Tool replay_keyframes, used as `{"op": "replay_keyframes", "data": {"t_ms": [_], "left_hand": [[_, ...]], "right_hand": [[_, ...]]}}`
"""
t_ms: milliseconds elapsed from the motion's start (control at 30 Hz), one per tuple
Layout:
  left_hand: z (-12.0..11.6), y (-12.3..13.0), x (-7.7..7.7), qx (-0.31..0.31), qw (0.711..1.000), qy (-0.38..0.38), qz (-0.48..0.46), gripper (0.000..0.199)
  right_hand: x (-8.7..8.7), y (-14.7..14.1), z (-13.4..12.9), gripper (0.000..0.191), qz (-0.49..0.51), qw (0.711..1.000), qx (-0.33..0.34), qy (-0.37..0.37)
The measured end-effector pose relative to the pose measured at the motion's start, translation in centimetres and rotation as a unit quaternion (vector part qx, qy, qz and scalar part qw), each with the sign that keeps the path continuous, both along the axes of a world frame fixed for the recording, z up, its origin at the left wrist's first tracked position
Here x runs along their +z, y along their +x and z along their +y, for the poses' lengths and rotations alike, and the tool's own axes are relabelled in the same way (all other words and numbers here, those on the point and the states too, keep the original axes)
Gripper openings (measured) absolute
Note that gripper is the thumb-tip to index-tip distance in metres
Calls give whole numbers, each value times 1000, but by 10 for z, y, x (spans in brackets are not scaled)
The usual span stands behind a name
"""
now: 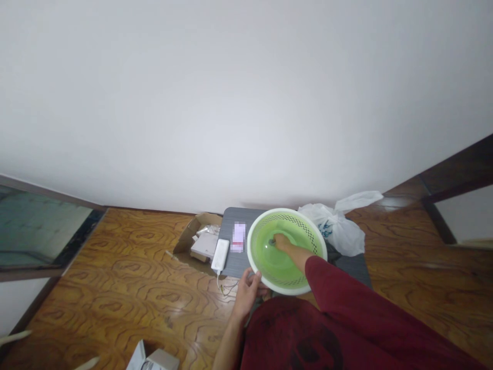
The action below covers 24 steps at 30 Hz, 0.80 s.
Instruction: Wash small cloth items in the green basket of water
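Note:
A round colander with a white rim and holes in its upper wall has a green inside, and it stands on a dark grey table. My left hand is at its near left rim, thumb on the edge and the other fingers lower down, partly hidden. Reaching down into the colander, my right hand has its fingers closed around a small grey thing near the green bottom. What that thing is cannot be made out.
Left of the colander, a white power bank with a cable and a pixelated pinkish item lie on the grey table. An open cardboard box stands beside it. A white plastic bag is at the right, a wall behind.

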<state>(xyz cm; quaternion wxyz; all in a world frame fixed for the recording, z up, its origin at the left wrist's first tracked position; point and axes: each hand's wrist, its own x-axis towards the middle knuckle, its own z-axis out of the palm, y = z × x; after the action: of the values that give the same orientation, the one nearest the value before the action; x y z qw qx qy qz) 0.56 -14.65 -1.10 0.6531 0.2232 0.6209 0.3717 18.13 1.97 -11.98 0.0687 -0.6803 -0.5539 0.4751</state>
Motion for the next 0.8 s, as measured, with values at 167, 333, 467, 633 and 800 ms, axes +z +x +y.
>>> {"op": "replay_keyframes", "data": {"t_ms": [167,333,467,633,800], "left_hand": [[1,-1,-3,0,1000,9,3,72],[1,0,-4,13,1000,15,10,74],[0,3,-5,30,999,26,5,70],[-1,9,-11,65,997,51,-10,68],[1,6,-23,62,996,61,-13,71]], "right_hand": [[34,19,-34,24,79,996,-34,-5],[53,13,-35,22,135,989,-58,-17],[56,-9,-4,13,148,981,-13,-127],[58,-8,15,22,126,915,123,-363],[62,-5,-4,23,133,918,152,-342]]}}
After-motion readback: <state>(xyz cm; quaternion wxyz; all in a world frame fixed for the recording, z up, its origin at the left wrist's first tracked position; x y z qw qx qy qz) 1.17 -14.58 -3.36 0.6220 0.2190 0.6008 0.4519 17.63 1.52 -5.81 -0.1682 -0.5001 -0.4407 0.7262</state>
